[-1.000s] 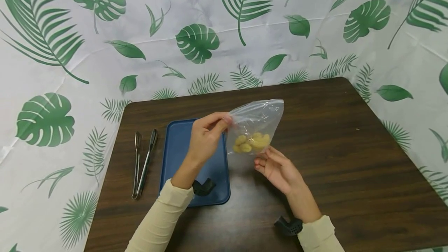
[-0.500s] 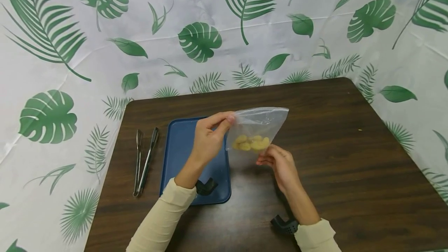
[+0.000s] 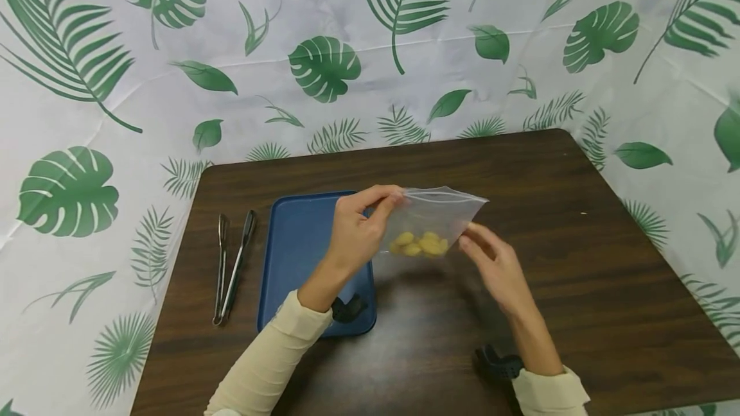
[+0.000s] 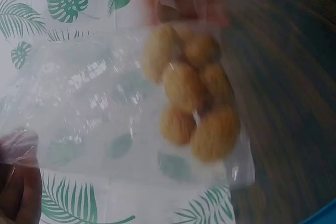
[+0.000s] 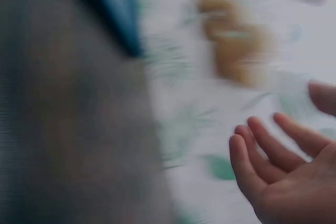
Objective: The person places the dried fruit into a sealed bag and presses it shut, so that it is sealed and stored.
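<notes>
A clear zip bag [image 3: 445, 214] hangs above the table with several small, rounded yellow-brown pieces [image 3: 419, 244] at its bottom. My left hand [image 3: 360, 226] pinches the bag's upper left corner by the zip strip. At the bag's right side is my right hand [image 3: 500, 268], its fingertips close to the edge. The right wrist view has this hand [image 5: 289, 169] with fingers spread and thumb apart, holding nothing; the pieces are blurred there. Through the plastic, the left wrist view shows the pieces [image 4: 184, 87] bunched together.
A blue tray [image 3: 289, 262] lies under my left forearm. Metal tongs [image 3: 236, 275] with dark tips rest left of it. The brown table [image 3: 578, 287] meets a leaf-print cloth [image 3: 243, 82] behind. A tiny pale scrap [image 3: 584, 213] lies at the right.
The bag has shifted right, with its zip edge lower and more level. My right hand has moved from the bag's lower right corner up and right along its side. My left hand keeps its pinch.
</notes>
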The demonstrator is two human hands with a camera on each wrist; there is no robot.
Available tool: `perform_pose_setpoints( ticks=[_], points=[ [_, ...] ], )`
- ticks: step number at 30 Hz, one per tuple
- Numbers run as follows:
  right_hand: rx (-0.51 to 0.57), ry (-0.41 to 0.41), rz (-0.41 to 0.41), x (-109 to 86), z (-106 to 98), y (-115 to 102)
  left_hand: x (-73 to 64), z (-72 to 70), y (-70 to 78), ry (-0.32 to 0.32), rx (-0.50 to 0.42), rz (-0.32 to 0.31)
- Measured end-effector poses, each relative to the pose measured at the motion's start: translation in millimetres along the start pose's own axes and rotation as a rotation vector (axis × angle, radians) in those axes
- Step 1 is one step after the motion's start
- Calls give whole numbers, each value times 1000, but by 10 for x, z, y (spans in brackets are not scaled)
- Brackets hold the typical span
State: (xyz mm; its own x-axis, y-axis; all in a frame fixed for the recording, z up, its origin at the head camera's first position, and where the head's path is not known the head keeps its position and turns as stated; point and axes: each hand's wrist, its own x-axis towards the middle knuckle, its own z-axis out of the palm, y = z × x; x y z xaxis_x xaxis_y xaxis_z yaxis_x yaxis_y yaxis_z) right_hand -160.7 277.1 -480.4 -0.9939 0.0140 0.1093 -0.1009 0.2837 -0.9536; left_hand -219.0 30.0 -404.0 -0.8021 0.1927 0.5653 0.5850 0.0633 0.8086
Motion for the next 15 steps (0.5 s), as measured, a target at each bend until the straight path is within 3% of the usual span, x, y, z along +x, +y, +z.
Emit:
perform_pose_setpoints(
  ticks=[3, 6, 9, 15],
  points=[
    [-41, 49, -152, 110, -96, -293, -16, -7, -39, 8, 4, -6],
    [-148, 87, -247, 210, -92, -487, -40, -33, -93, 28, 13, -25],
    [-231, 115, -272, 247, -58, -566, -58, -67, -147, 31, 17, -50],
    [-197, 60, -299, 196, -24, -576, -100, -166, -193, -11, 31, -116]
  ],
)
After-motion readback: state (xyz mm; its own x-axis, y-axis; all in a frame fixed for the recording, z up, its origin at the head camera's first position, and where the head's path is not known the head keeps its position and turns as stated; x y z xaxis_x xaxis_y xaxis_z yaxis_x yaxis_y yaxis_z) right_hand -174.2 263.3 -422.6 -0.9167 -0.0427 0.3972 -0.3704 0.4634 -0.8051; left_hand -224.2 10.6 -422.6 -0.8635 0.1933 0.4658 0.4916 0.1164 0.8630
